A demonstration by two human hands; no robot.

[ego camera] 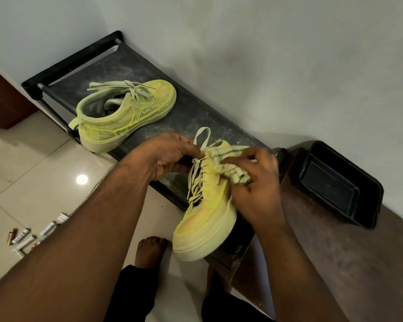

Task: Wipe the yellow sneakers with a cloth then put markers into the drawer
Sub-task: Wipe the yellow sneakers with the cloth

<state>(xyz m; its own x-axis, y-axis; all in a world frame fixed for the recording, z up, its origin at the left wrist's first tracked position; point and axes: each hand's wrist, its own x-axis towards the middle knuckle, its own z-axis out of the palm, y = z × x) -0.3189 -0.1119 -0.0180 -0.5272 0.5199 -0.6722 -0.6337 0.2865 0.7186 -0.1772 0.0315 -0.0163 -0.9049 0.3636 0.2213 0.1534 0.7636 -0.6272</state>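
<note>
One yellow sneaker point(205, 219) is held over the front edge of a dusty black shoe rack point(186, 112), toe pointing toward me. My left hand point(170, 154) grips it at the heel and collar. My right hand point(254, 182) holds a crumpled pale cloth point(230, 166) with a dark stripe pressed against the sneaker's side near the laces. The second yellow sneaker point(123, 115), dusty, lies on the rack's left half. Several markers point(30, 238) lie on the tiled floor at lower left, partly hidden by my left forearm.
A black plastic tray point(340, 182) sits on a brown wooden surface point(335, 252) at the right, against the grey wall. My bare foot point(149, 249) stands on the tiles below the sneaker. A dark brown panel is at the far left.
</note>
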